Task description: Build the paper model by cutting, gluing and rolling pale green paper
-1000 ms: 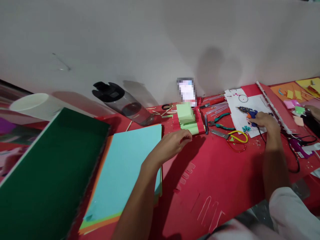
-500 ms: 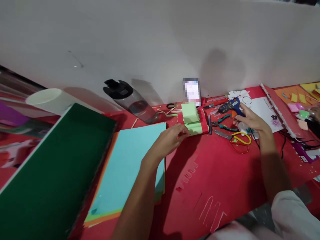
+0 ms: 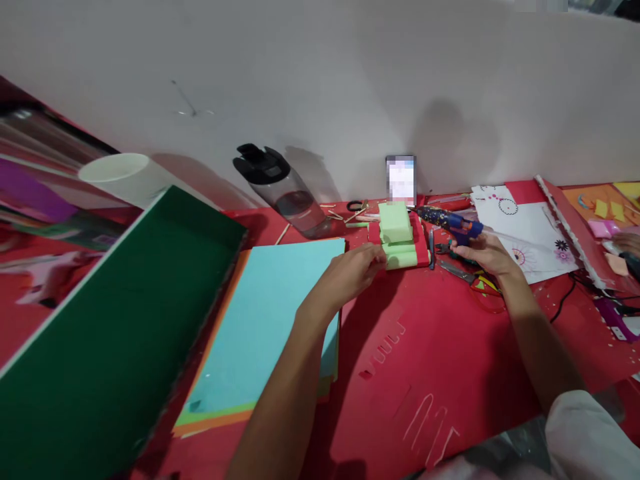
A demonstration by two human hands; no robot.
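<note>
My right hand (image 3: 487, 253) is wrapped round the handle of a dark blue hot glue gun (image 3: 445, 221). Its nozzle points left, close to the upper right side of a light green paper block (image 3: 395, 223). That block sits on a red and light green paper piece (image 3: 404, 257). With bent fingers pinched together, my left hand (image 3: 361, 269) grips the near left edge of this piece. Just right of it lies a small blue-grey tool (image 3: 431, 250). Scissors (image 3: 463, 272) with yellow and red handles lie below the glue gun, and pliers (image 3: 443, 249) are partly hidden behind it.
Coloured paper sheets (image 3: 270, 293) lie under my left forearm, beside a big dark green board (image 3: 135, 327). A water bottle (image 3: 287, 190) and a lit phone (image 3: 401, 180) stand near the wall. Printed white paper (image 3: 530, 233) and a black cord (image 3: 564, 299) are at right.
My right hand has lifted the glue gun and swung its nozzle left, up to the green block. My left hand stays at the paper piece. The whole view has shifted slightly.
</note>
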